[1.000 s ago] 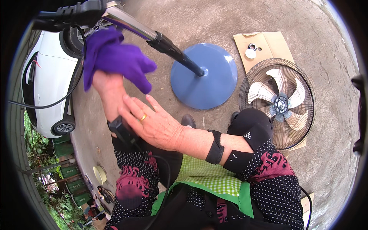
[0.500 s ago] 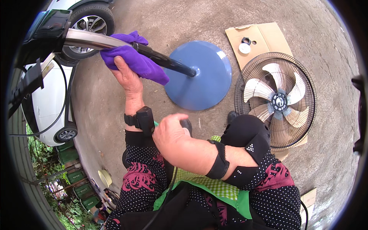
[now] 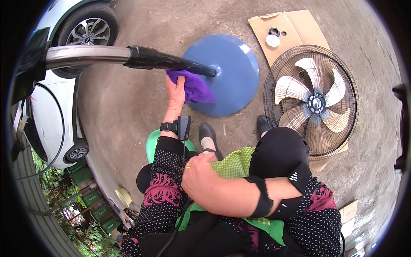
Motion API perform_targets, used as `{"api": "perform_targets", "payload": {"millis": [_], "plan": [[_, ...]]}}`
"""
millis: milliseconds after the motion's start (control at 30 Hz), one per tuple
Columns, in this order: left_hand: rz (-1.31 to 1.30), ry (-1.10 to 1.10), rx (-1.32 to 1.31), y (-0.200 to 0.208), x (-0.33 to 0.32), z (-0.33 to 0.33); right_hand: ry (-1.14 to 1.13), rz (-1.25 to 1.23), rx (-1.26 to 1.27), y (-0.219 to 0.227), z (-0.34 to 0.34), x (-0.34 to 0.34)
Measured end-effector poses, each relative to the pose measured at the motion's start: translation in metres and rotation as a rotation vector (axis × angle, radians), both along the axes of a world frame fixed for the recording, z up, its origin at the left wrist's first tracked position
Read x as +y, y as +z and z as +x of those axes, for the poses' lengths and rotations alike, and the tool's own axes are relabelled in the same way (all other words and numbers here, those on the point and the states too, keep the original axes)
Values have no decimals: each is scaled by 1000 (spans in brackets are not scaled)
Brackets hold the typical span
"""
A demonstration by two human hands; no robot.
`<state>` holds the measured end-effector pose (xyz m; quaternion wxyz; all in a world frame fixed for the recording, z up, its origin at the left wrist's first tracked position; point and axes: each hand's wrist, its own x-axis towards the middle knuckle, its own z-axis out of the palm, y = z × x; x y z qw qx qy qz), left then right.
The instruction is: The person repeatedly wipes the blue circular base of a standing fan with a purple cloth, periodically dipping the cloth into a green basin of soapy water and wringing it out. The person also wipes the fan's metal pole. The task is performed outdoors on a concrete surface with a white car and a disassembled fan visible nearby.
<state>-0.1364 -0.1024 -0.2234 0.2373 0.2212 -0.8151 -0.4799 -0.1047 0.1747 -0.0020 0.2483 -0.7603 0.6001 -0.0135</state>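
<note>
My left hand (image 3: 175, 92) presses a bunched purple cloth (image 3: 196, 89) against the lower, black part of a fan stand's pole (image 3: 171, 63). The pole's upper part is shiny metal, and its foot meets a round blue base (image 3: 227, 96) on the ground. My right hand (image 3: 199, 173) is drawn in beside my left sleeve, above my lap. Its fingers are bent, with their tips turned under and hidden, so whatever they hold cannot be made out. A black device (image 3: 183, 127) is strapped to my left wrist.
On the right a caged fan head (image 3: 317, 103) lies over cardboard (image 3: 295, 25), with a white round part (image 3: 272, 40) and a dark ring-shaped part (image 3: 274, 31) nearby. A green stool (image 3: 153, 143) is partly under my left arm. Parked white cars (image 3: 53, 111) stand at the left.
My left hand has slid the purple cloth down the pole, from the metal part to the black part near the base. My right hand has drawn back slightly, its pointing finger now bent.
</note>
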Motion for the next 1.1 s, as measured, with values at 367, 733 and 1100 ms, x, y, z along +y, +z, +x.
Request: {"api": "perform_targets", "payload": {"millis": [367,733,1100], "plan": [[229,-133,-434,-93,-49,-22,-176,-91,99,-8,-17,17],[-604,148,-1050,-145,78,-16,-172,-21,90,-11,-41,9],[-493,-110,-622,-102,117,-107,-271,13,136,-17,-52,17]]}}
